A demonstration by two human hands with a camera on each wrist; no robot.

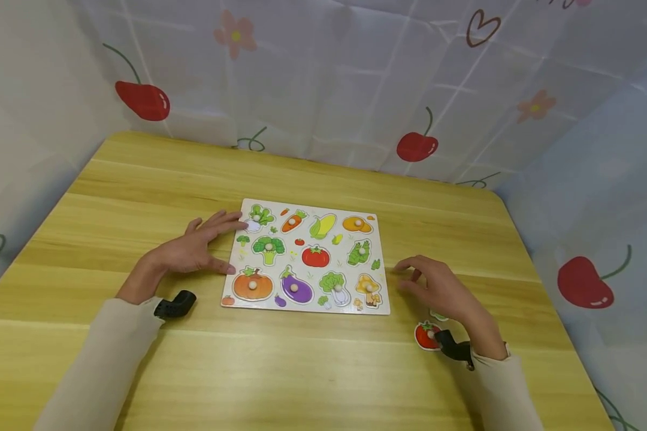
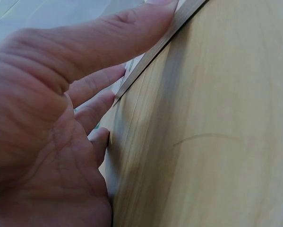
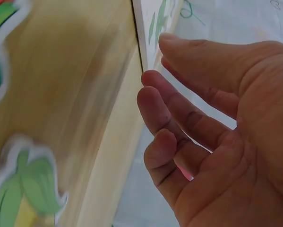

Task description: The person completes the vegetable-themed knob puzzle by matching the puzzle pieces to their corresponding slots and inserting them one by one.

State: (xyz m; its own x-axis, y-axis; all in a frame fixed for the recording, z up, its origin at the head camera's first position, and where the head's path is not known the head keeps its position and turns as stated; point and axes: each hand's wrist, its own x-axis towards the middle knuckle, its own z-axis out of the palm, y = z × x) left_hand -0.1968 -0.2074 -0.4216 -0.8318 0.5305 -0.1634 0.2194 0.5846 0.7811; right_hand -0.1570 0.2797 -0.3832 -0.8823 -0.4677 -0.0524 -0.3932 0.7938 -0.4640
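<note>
A vegetable peg puzzle board (image 1: 302, 209) lies flat on the table. My left hand (image 1: 191, 248) rests at its left edge, thumb and fingertips touching the rim, fingers spread; in the left wrist view the thumb (image 2: 108, 40) lies on the board's side. Knobbed pieces such as the pumpkin (image 1: 242, 290) and eggplant (image 1: 304, 292) sit in the board. The tomato spot (image 1: 315, 257) and corn spot (image 1: 323, 226) show no knobs. Right of the board hovers my right hand (image 1: 439, 290), fingers loosely bent, holding nothing. Near its wrist lie a tomato piece (image 1: 425, 341) and a corn piece (image 3: 37, 179), mostly hidden in the head view.
The wooden table (image 1: 302, 371) runs back to a curtain (image 1: 323, 78) printed with cherries and flowers. More of this pale cloth (image 1: 598, 209) hangs along the right side. A black wrist camera (image 1: 175, 305) sits on the left wrist, another (image 1: 453, 346) on the right.
</note>
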